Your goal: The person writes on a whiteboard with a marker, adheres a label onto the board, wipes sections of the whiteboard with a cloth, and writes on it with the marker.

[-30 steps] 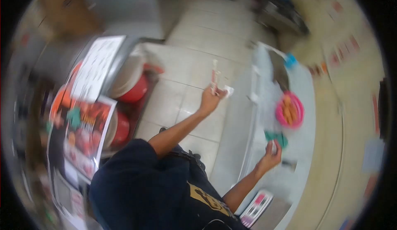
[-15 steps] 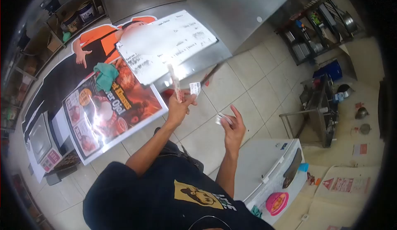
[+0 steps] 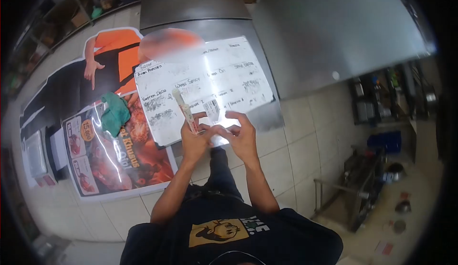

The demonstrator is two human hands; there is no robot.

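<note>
My left hand (image 3: pixel 193 143) is closed round a long whitish tube (image 3: pixel 186 111) with red print, shaped like a marker. A small printed paper slip (image 3: pixel 211 108) stands up between my two hands, above the left fingertips. My right hand (image 3: pixel 244 138) has its thumb and fingers bent in a pinch that meets the left fingertips. What the right fingers hold is hidden by glare and overlap. Behind both hands lies a whiteboard (image 3: pixel 191 81) with handwritten words and smudged black patches.
The whiteboard rests on a metal counter (image 3: pixel 200 25), partly over a printed food poster (image 3: pixel 138 169) and a person cutout (image 3: pixel 67 86). A green cloth (image 3: pixel 115 114) lies on the poster. A scale-like device (image 3: pixel 38 157) is at left; a metal panel (image 3: pixel 334 31) stands at right.
My hands have come together over the whiteboard's near edge; the right one has moved in beside the left. The view has turned, and the striped slip in the right hand no longer shows clearly.
</note>
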